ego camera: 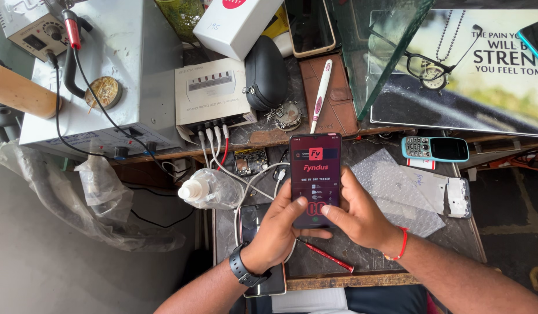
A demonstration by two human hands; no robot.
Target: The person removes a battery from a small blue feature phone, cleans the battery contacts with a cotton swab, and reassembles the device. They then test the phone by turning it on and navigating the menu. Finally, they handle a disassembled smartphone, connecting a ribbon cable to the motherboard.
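I hold a dark smartphone (315, 174) upright over the workbench, its screen lit in dark red. My left hand (279, 227), with a black watch on the wrist, cups its lower left side. My right hand (357, 216), with a red thread at the wrist, grips its right edge, thumb resting near the bottom of the screen. Under my left hand lies another dark phone (260, 247), partly hidden. A red pen-like tool (327, 256) lies on the bench below the held phone.
A clear spray bottle (209, 189) lies left. Behind it stand a white charger box (212, 93) with cables and a grey power unit (106, 75). A small blue keypad phone (435, 149), bubble wrap (397, 192) and a white phone panel (458, 196) lie right.
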